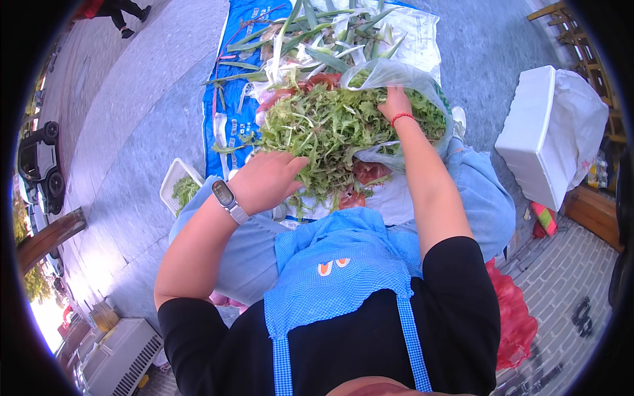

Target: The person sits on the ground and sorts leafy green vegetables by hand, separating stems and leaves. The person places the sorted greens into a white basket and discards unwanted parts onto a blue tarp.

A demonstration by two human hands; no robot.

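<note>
A large heap of curly leafy greens (337, 119) spreads before me, partly inside a clear plastic bag (436, 89). My right hand (396, 104), with a red bracelet at its wrist, reaches into the bag's mouth among the leaves. Its fingertips are hidden, so its grip does not show. At the heap's near left edge is my left hand (270, 180), seen from the back, fingers bent and apart. Nothing shows in it, and a watch (224, 194) is on that wrist. Beyond the heap lie long green onion stalks (317, 42) with white stems.
Beneath the greens is a blue and white sheet (230, 106). A white basket (173, 183) with some greens stands left of my knee. To the right is a white foam box (527, 133); red mesh (512, 317) lies behind it. A person's legs (121, 15) show far left.
</note>
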